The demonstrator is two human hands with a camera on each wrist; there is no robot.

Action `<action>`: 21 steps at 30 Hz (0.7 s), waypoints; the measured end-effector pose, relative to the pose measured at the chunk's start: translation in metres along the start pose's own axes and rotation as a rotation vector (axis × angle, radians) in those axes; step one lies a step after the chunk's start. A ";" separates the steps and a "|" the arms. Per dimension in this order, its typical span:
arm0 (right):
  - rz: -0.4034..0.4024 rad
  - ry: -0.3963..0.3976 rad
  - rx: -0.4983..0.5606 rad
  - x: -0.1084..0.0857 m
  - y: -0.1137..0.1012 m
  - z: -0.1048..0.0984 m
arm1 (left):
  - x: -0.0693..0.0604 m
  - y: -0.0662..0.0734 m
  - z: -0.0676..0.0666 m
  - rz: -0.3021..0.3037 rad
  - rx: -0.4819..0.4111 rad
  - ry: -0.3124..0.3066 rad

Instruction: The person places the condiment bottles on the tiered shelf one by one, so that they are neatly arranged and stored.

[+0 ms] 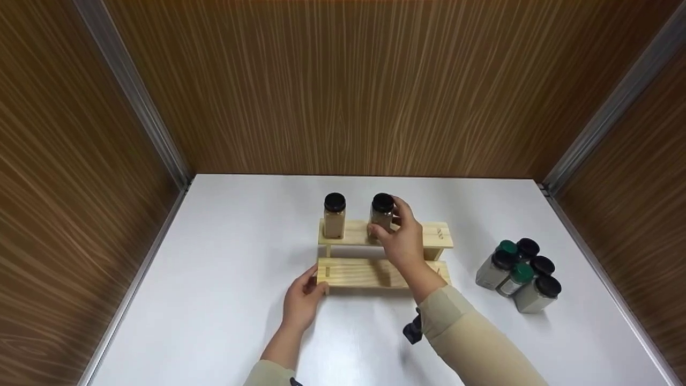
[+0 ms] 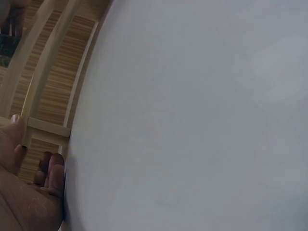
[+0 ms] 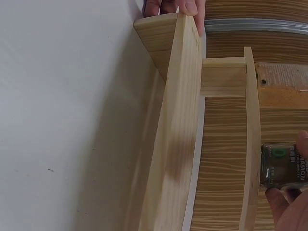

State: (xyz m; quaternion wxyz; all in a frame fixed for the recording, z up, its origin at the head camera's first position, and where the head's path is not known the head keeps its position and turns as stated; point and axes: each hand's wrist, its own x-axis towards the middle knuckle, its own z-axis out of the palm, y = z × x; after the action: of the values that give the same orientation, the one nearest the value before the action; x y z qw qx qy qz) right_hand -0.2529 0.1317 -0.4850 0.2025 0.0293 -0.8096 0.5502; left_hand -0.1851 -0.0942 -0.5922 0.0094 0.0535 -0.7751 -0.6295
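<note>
A two-tier light wooden rack stands on the white table. On its upper shelf, at the left end, a black-capped jar stands upright. My right hand grips a second black-capped jar at the middle of that shelf; in the right wrist view this jar's base is at the shelf board, fingers and thumb on either side. My left hand holds the left end of the lower shelf; the left wrist view shows its thumb on the board and the other fingers lower down.
To the right of the rack stands a group of several jars with black and green caps. Wood-grain panels enclose the table at the back and both sides. A small dark object is beside the right sleeve.
</note>
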 end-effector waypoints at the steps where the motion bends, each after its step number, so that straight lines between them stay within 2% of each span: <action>1: 0.002 -0.001 0.000 0.000 0.000 0.000 | 0.000 0.000 0.000 0.001 0.006 0.000; 14: -0.010 -0.008 -0.063 -0.002 0.001 -0.001 | 0.000 -0.002 -0.001 0.007 0.004 -0.023; 21: 0.020 0.020 -0.034 -0.008 -0.001 -0.013 | 0.001 -0.002 -0.002 0.001 0.006 -0.018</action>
State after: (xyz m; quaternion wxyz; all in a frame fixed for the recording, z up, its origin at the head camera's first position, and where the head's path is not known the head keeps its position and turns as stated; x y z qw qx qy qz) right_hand -0.2412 0.1413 -0.4831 0.2054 0.0121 -0.8171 0.5385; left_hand -0.1857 -0.0968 -0.5941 0.0024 0.0474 -0.7770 -0.6277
